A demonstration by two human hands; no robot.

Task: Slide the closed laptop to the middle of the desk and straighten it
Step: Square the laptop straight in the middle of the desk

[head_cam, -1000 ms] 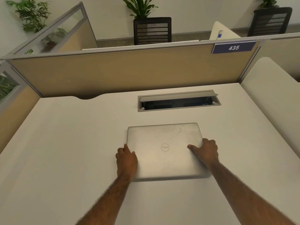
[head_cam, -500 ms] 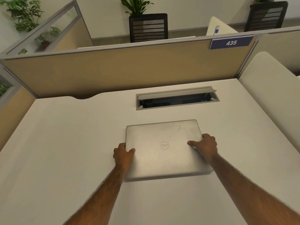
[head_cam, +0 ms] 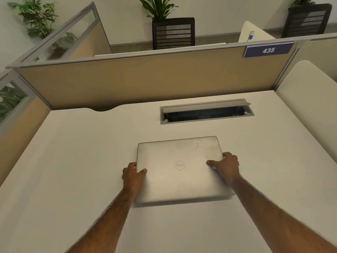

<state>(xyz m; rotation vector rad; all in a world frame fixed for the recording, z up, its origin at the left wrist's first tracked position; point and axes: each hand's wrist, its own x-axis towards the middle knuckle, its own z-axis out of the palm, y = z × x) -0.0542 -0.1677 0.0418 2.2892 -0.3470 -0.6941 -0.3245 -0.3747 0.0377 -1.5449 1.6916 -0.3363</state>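
On the smooth pale table [head_cam: 69,161], near its middle, lies the closed laptop [head_cam: 179,170], a flat silver slab with rounded corners, a round logo and faint scratches. The left hand [head_cam: 133,175] grips its left edge, fingers curled round it, thumb on top. The right hand [head_cam: 225,165] clasps the right edge likewise. Behind sits a rectangular metal cable box [head_cam: 206,111], flap raised.

Open cable tray [head_cam: 207,111], tan partition [head_cam: 145,79] with blue "435" sign [head_cam: 268,50], potted plants [head_cam: 158,6] behind.
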